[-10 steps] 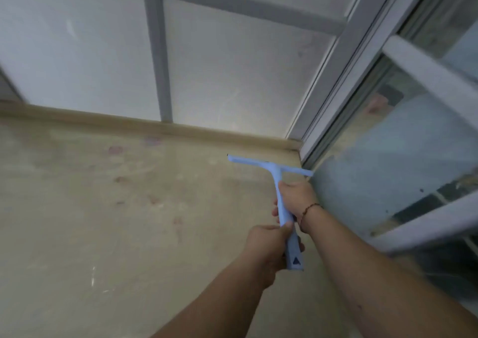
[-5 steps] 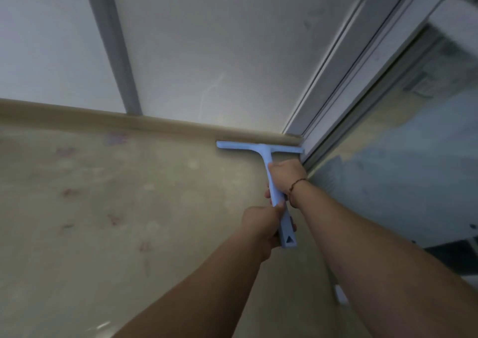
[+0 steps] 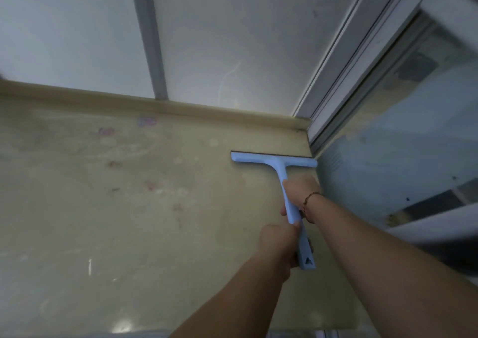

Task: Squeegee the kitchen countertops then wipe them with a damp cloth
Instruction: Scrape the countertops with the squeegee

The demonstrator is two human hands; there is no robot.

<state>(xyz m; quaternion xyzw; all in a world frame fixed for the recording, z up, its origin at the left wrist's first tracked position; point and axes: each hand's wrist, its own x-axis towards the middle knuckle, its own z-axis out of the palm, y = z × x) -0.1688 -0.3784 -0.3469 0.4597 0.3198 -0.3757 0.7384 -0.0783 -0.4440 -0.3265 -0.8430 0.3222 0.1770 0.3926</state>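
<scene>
Squeegee: your light blue squeegee (image 3: 284, 179) sits right of centre in the frame, a T shape with its handle running down toward the lower right.
Blade: the dark rubber edge lies along the far side of the crossbar, flat to the counter (image 3: 129, 221), just short of the raised back lip (image 3: 181, 106).
Blade ends: the right end reaches the counter's right edge by the window track (image 3: 344, 99); the left end points toward the middle of the frame.
Right hand: your right hand (image 3: 301, 191) wraps the upper part of the handle, fingers closed around it, just below the crossbar.
Wrist: a thin brown bracelet (image 3: 309, 203) circles your right wrist.
Left hand: your left hand (image 3: 278, 242) grips lower on the handle, fingers curled tight, thumb lying on top of the blue plastic.
Handle end: the butt end, with a small triangular hole, sticks out past your left hand.
Counter: beige and glossy, filling the left and lower frame, with faint reddish marks and pale smears left of centre and light glints near the lower left.
Wall: grey-white panels with a grey upright strip (image 3: 148, 37) fill the upper frame.
Window: glass (image 3: 403, 143) and white bars fill the right of the frame, partly blurred.
</scene>
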